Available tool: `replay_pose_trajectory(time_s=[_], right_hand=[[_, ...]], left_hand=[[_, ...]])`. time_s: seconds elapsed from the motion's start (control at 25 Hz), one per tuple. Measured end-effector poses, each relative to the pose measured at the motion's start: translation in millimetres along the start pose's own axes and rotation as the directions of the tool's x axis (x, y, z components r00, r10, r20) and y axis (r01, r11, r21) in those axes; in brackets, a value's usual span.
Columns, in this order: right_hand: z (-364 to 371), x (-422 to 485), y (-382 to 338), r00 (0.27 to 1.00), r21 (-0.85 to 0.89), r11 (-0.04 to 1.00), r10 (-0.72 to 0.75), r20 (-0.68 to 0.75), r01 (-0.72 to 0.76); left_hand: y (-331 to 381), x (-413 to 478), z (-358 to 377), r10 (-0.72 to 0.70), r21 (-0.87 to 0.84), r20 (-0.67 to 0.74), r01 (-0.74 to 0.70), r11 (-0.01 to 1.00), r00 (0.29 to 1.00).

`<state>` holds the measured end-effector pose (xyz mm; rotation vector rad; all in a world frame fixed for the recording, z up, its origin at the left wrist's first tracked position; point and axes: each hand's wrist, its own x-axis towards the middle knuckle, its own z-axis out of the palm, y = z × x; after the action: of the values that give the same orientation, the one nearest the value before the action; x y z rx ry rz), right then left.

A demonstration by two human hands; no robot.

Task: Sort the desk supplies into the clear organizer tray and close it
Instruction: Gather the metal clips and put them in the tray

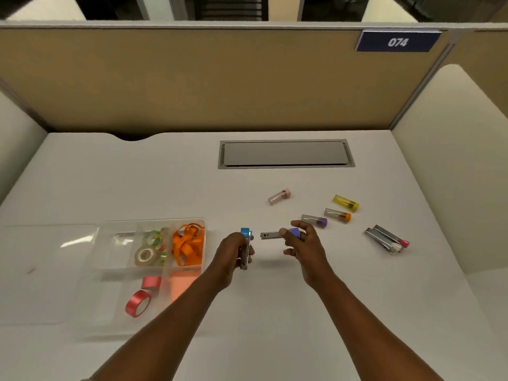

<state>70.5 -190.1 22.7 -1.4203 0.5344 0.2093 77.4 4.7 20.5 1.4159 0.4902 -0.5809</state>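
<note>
The clear organizer tray (129,323) lies at the left of the desk, its clear lid (41,273) folded open to the left. Inside are tape rolls (145,254), an orange ribbon (188,243), red tape rolls (138,302) and an orange pad (181,287). My left hand (233,257) grips a blue-capped metal clip (246,235) just right of the tray. My right hand (302,243) pinches a purple-capped metal clip (270,234), held level above the desk. Loose on the desk lie a pink-capped tube (279,197), a purple-capped tube (314,221), an orange-capped tube (337,215) and a yellow tube (345,202).
Two more metal clips (387,239) with white and pink ends lie at the right. A grey cable hatch (286,154) is set in the desk at the back. Tan partition walls close the desk at the back and right.
</note>
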Motion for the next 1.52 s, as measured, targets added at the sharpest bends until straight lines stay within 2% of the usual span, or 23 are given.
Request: replay_pose_trajectory(time_s=[0.12,0.28,0.44,0.64,0.88,1.0,1.08,1.24,1.52], right_hand=[[43.8,-6.0,-9.0,0.990,0.208,0.976,0.031,0.140,-0.060],[111.9,-14.9,-14.3,0.955,0.262,0.950,0.090,0.282,-0.167],[184.8,-27.6,-12.4,0.922,0.166,0.949,0.204,0.330,-0.269],[266.2,-41.6,-2.7,0.867,0.034,0.922,0.350,0.354,-0.386],[348.0,-44.1,6.8,0.880,-0.111,0.943,0.334,0.337,-0.315],[378.4,-42.6,13.7,0.914,-0.239,0.945,0.288,0.287,-0.223],[390.0,-41.7,17.4,0.913,-0.285,0.934,0.295,0.282,-0.214],[407.3,-43.3,20.3,0.864,-0.216,0.923,0.376,0.335,-0.318],[419.2,-41.1,30.8,0.815,-0.176,0.884,0.468,0.341,-0.434]], left_hand=[[8.6,-15.2,-39.0,0.012,-0.191,0.022,-0.008,0.982,1.000],[17.3,-35.4,-94.7,0.039,-0.294,-0.025,-0.044,0.955,0.999],[19.3,-46.9,-147.5,0.023,-0.285,-0.178,-0.074,0.956,0.984],[20.4,-47.8,-218.3,0.040,-0.138,-0.365,-0.097,0.986,0.930],[24.4,-32.8,-282.3,-0.002,-0.052,-0.460,-0.025,0.998,0.888],[28.1,-25.2,-297.2,0.004,-0.011,-0.461,-0.011,1.000,0.887],[32.9,-21.3,-300.5,-0.005,-0.017,-0.451,-0.003,1.000,0.893],[41.6,-14.5,-302.7,-0.048,-0.027,-0.419,0.040,0.999,0.907],[52.4,-15.7,-299.8,-0.199,-0.222,-0.268,0.140,0.965,0.943]])
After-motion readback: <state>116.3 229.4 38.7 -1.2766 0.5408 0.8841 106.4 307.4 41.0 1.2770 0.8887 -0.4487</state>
